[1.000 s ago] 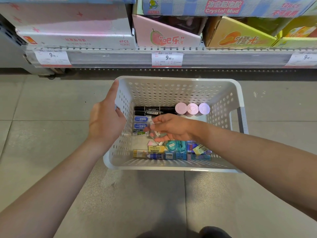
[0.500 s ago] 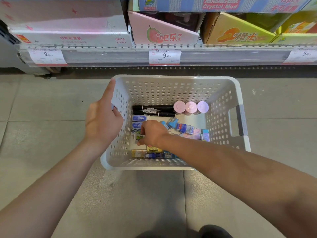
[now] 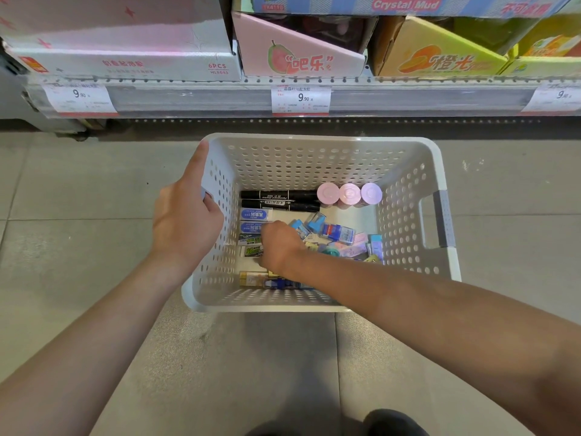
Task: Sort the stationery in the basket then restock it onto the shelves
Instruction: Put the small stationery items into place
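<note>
A white perforated basket (image 3: 314, 158) stands on the floor below a shelf. My left hand (image 3: 185, 221) grips its left rim and handle. My right hand (image 3: 279, 243) reaches down inside, fingers curled over the green-labelled erasers (image 3: 251, 250) at the left; whether it holds one is hidden. Lined up along the left wall are two black markers (image 3: 279, 200) and two blue-labelled erasers (image 3: 254, 221). Three pink and lilac round caps (image 3: 349, 194) stand at the back. A loose heap of small blue and pastel items (image 3: 338, 236) lies at the right.
The shelf edge (image 3: 220, 97) with price tags runs just beyond the basket, carrying a white box (image 3: 125, 48), a pink display box (image 3: 298, 55) and an orange one (image 3: 440, 55). Grey floor tiles (image 3: 78, 199) surround the basket. A dark shoe (image 3: 396, 423) shows at the bottom.
My right hand has gone from above the heap at the right down to the erasers at the left side of the basket. The left hand stays on the rim.
</note>
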